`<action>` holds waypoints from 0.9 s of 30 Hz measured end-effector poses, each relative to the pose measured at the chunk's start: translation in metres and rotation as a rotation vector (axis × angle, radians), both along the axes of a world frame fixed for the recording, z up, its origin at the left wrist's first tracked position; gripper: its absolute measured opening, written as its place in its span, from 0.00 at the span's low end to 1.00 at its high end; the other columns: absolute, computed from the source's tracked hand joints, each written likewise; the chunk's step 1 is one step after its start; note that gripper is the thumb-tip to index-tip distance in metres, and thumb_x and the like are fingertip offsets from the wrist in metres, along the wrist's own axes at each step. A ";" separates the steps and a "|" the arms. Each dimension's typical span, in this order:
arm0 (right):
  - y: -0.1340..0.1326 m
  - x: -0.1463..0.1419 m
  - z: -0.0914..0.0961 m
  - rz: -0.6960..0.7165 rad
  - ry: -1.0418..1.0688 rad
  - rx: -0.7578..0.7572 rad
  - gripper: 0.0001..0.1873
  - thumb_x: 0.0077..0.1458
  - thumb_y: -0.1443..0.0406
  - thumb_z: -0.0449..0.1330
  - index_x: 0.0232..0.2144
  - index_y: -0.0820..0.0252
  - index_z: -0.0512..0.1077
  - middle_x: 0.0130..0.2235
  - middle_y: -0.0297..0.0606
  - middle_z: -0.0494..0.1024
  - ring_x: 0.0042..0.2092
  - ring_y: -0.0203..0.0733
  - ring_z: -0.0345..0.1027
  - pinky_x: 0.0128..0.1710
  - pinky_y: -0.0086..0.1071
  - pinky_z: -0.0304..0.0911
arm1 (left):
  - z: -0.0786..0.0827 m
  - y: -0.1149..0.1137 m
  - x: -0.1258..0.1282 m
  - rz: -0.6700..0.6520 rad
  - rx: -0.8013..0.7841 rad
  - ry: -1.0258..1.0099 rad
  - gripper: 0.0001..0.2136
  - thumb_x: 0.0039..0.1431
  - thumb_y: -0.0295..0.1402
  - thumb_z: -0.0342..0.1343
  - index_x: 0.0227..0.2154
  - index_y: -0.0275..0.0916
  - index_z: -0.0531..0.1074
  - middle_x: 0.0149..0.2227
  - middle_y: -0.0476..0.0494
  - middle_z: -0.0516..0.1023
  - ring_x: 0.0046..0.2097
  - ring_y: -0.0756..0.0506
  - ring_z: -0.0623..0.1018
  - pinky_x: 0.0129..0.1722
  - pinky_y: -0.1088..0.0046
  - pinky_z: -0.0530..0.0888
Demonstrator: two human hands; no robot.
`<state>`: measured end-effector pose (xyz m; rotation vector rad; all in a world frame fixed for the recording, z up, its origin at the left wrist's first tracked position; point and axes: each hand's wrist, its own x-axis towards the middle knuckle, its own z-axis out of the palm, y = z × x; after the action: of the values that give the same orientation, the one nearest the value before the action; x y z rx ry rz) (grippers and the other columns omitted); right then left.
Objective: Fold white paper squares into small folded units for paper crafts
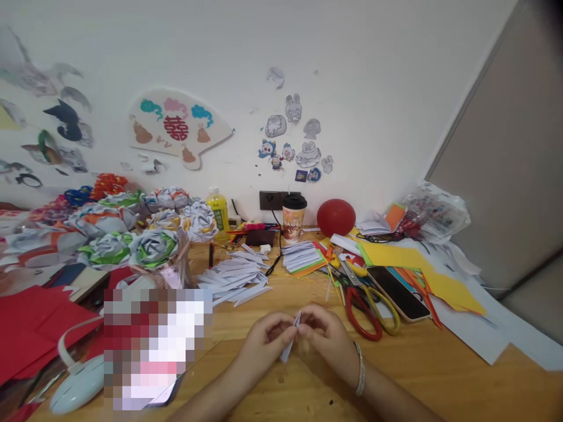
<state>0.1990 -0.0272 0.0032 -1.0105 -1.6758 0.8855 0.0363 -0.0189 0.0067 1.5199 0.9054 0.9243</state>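
Between my two hands is a small folded strip of white paper (288, 346), held over the front middle of the wooden table. My left hand (268, 337) pinches it from the left, thumb on the near side. My right hand (323, 334), with a bracelet at the wrist, pinches its upper end. Fingertips of both hands nearly meet at the fold and hide part of it. Beyond them lies a loose pile of folded white paper strips (235, 272). Right of that pile rests a stack of white paper slips (302, 257) over coloured sheets.
Red-handled scissors (361, 313), yellow-handled scissors (387, 305) and a dark phone (398, 292) lie right of my hands. A paper cup (293, 220), a bottle (219, 214) and a red balloon (336, 217) stand along the wall. Folded paper flowers (153, 247) crowd the left.
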 end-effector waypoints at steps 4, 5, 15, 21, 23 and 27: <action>-0.005 -0.002 0.006 -0.056 -0.037 0.179 0.13 0.54 0.57 0.57 0.30 0.60 0.73 0.29 0.37 0.71 0.33 0.38 0.66 0.32 0.30 0.62 | -0.002 -0.004 0.005 -0.033 -0.163 -0.151 0.20 0.43 0.50 0.61 0.28 0.36 0.70 0.26 0.48 0.72 0.26 0.49 0.71 0.27 0.74 0.70; -0.006 -0.002 0.008 -0.066 -0.060 0.210 0.12 0.54 0.57 0.57 0.31 0.60 0.74 0.30 0.37 0.71 0.33 0.39 0.66 0.32 0.30 0.62 | -0.002 -0.006 0.006 -0.030 -0.186 -0.169 0.20 0.42 0.50 0.62 0.28 0.36 0.71 0.27 0.47 0.72 0.27 0.48 0.72 0.29 0.73 0.71; -0.013 -0.010 0.011 -0.297 -0.281 0.408 0.11 0.56 0.70 0.49 0.26 0.61 0.69 0.28 0.38 0.70 0.32 0.39 0.64 0.32 0.30 0.58 | 0.012 -0.004 0.006 0.169 -0.201 -0.089 0.20 0.44 0.51 0.59 0.24 0.36 0.71 0.25 0.47 0.73 0.29 0.47 0.73 0.29 0.73 0.72; -0.013 -0.011 0.007 -0.227 -0.361 0.271 0.09 0.56 0.68 0.50 0.29 0.60 0.70 0.27 0.36 0.73 0.29 0.38 0.64 0.29 0.28 0.57 | 0.013 -0.006 0.005 0.135 -0.119 -0.013 0.16 0.49 0.46 0.55 0.24 0.36 0.70 0.22 0.48 0.73 0.26 0.48 0.73 0.27 0.75 0.70; -0.012 -0.011 0.007 -0.222 -0.339 0.219 0.10 0.57 0.66 0.51 0.28 0.59 0.71 0.27 0.36 0.74 0.29 0.37 0.65 0.28 0.28 0.57 | 0.012 -0.008 0.007 0.144 -0.116 0.003 0.14 0.48 0.45 0.56 0.24 0.36 0.70 0.22 0.48 0.73 0.26 0.48 0.73 0.27 0.75 0.70; -0.009 -0.010 0.006 -0.218 -0.319 0.219 0.11 0.57 0.65 0.51 0.28 0.60 0.71 0.28 0.37 0.75 0.31 0.38 0.66 0.31 0.29 0.58 | 0.010 -0.008 0.009 0.110 -0.164 -0.006 0.14 0.47 0.44 0.57 0.22 0.36 0.70 0.21 0.49 0.73 0.25 0.49 0.73 0.27 0.74 0.71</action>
<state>0.1889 -0.0357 0.0095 -1.2000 -1.8351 0.4022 0.0456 -0.0272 0.0172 1.3377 1.0430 0.9092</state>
